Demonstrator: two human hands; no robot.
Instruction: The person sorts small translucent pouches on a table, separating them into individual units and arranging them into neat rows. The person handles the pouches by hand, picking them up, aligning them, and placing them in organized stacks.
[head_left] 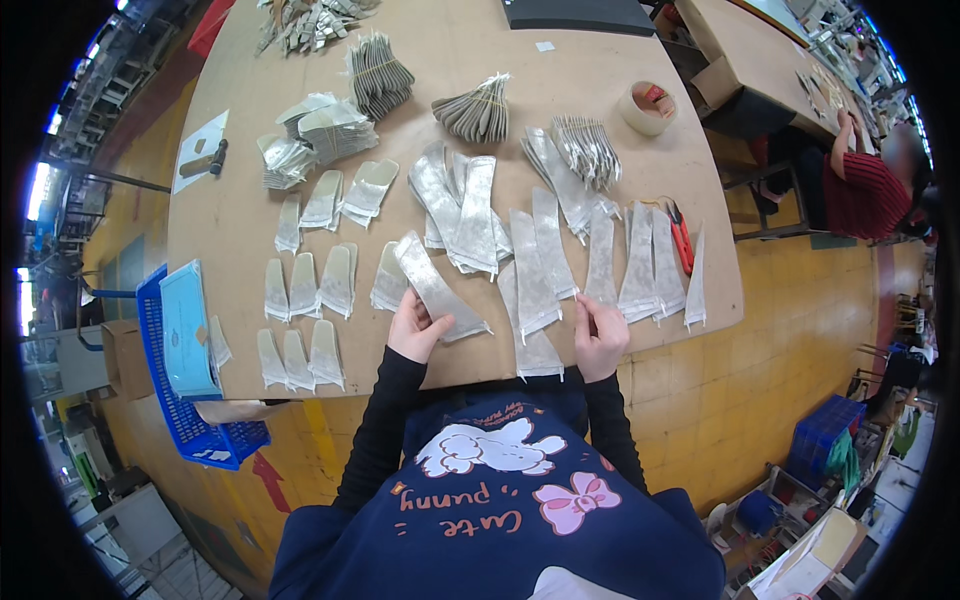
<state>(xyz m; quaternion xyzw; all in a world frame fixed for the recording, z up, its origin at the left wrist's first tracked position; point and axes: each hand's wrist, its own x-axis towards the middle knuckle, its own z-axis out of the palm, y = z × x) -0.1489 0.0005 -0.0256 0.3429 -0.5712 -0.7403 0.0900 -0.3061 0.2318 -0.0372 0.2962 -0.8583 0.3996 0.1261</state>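
In the head view, grasping a curved silvery piece (433,290) in the left hand (417,325), thumb across its lower part, held tilted above the near edge of the brown surface (230,230). With the right hand (600,335), thumb and finger brought together at the lower end of a long piece (552,245) – cannot tell whether actually gripping it. Right of that, more long pieces (640,262) in an uneven row, with red snips (682,240) among them. Just beyond the left hand, a loose pile (462,205) of overlapping long pieces; to its left, short pieces (320,285) in small overlapping groups. Farther back, a banded bundle (380,78), a fanned bundle (475,110), a stack (330,130) and a tape roll (647,108). At far left, a dark tool (207,163) on a white sheet (203,140); nearer, a blue folder (190,325) beside a blue basket (180,420). At right, seated well apart – a person in a striped red top (868,195).
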